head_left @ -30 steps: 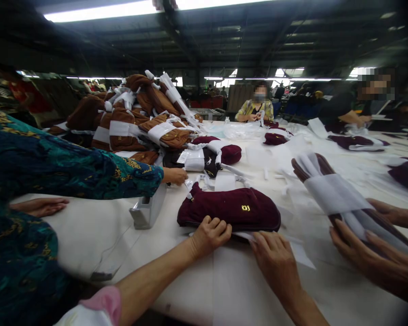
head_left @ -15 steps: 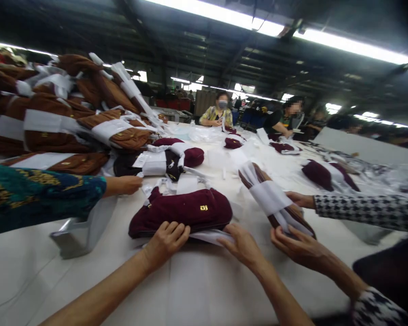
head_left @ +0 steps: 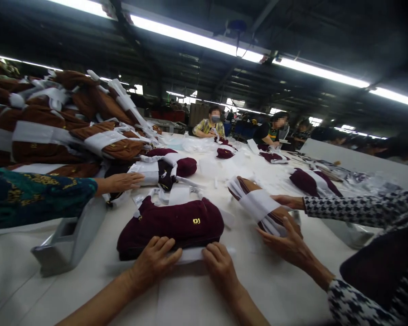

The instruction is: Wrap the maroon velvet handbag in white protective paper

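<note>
Maroon bag (head_left: 177, 226) lies low in view, about 7 o'clock from centre, long axis roughly 9-to-3 with the 9 end slightly nearer. Soft body, plumped out, top edge sagging between raised corners at 10 and 1. Gold logo (head_left: 196, 221) on the face, toward 3 o'clock, upright and readable. Small gold-toned fitting (head_left: 140, 218) near the 10 o'clock corner, too small to identify. White strip (head_left: 193, 255) runs along the 6 o'clock edge, close against it, bare stretch right of 6. Can't tell how far under it goes.
</note>
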Tool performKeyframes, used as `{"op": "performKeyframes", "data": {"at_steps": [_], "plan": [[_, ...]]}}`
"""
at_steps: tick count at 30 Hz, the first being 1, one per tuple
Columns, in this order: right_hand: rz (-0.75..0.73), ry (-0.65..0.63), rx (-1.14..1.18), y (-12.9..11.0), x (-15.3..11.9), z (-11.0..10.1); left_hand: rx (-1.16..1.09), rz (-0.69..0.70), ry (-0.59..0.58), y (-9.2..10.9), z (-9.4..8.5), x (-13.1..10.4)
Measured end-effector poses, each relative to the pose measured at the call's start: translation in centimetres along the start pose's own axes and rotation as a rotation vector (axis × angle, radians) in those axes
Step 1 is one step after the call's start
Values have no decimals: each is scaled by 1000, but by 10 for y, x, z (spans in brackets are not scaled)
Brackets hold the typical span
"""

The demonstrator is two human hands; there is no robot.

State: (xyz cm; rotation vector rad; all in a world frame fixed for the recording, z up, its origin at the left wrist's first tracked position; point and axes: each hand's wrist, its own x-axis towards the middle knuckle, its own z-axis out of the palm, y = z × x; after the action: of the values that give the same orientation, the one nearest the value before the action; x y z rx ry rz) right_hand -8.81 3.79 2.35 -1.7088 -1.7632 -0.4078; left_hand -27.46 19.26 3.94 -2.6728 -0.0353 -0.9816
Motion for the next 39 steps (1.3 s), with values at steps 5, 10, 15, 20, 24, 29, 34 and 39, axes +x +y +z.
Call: {"op": "performKeyframes", "data": {"at_steps": [5,10,15,20,24,29,34,39], "plan": [[-31,111,-10,5,-8,19,64,-57,26,8,3,-5],[-49,141,-52,6,-11,24,68,-129,58,19,10,-9],[-122,146,-258,3,-6,22,55,-146,90,22,16,-10],[-89,93,-251,6,9,23,53,-179,20,26,19,-3],[-44,101,-178,-7,6,18,77,-229,-88,27,21,7],[598,38,614,-56,-13,14,-97,-320,-232,10,-1,23],[1410,72,1606,-74,7,28,-348,-420,-322,-23,-33,46],[1405,378,1769,-67,40,55,-391,-400,-368,-32,-41,52]]}}
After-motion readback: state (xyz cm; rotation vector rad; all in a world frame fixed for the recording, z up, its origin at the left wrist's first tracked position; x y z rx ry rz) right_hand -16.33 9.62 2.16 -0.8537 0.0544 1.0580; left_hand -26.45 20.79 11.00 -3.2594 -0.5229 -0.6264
